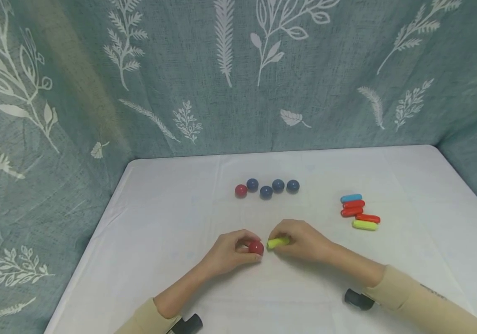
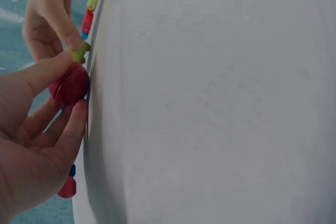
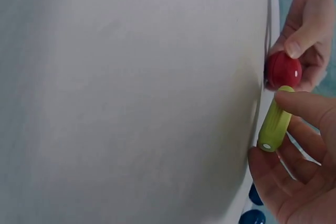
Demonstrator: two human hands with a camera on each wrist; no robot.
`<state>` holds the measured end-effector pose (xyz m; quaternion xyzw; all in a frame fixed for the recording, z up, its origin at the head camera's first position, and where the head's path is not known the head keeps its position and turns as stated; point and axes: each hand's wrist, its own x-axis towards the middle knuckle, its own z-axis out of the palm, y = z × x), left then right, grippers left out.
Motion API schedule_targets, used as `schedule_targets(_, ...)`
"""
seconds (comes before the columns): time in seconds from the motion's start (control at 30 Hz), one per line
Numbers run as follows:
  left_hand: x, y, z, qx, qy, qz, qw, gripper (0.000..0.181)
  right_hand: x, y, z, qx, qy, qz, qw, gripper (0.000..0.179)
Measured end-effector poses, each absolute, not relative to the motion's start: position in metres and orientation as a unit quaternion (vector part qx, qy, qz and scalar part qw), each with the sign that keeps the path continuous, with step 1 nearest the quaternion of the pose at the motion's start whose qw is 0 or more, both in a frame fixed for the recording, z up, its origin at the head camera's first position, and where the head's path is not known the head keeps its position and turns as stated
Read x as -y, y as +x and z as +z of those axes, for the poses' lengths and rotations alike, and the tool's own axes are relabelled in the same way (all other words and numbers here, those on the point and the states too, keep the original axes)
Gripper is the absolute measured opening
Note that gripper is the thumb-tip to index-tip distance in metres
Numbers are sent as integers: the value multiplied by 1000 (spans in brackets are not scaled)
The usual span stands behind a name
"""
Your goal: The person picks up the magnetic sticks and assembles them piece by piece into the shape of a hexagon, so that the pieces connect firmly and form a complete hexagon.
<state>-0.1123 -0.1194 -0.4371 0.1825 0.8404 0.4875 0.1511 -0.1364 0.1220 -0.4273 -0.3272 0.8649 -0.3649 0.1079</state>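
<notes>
My left hand (image 1: pixel 226 253) holds a red ball (image 1: pixel 256 247) between thumb and fingers, just over the white tabletop. A groove runs round the ball in the left wrist view. My right hand (image 1: pixel 303 241) pinches a short yellow-green stick (image 1: pixel 277 243), rounded like a small handle. In the head view the stick's free end points at the ball, with a narrow gap between them. From the right wrist, the same stick (image 3: pixel 275 121) shows a small whitish spot on its near end, and the red ball (image 3: pixel 283 70) sits beyond its far end.
Farther back on the white table (image 1: pixel 171 199) lie another red ball (image 1: pixel 241 190) and several dark blue balls (image 1: pixel 266 192). To the right is a group of sticks: a blue one (image 1: pixel 351 198), 3 red ones (image 1: pixel 353 204) and a yellow-green one (image 1: pixel 364 225). A patterned curtain (image 1: pixel 238 116) hangs behind.
</notes>
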Motion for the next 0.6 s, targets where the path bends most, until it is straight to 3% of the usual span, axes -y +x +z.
schedule_targets(0.6,118,-109,-439,-835,170,501,151,35,-115,-135,-427,-857,-356,-358,102,18)
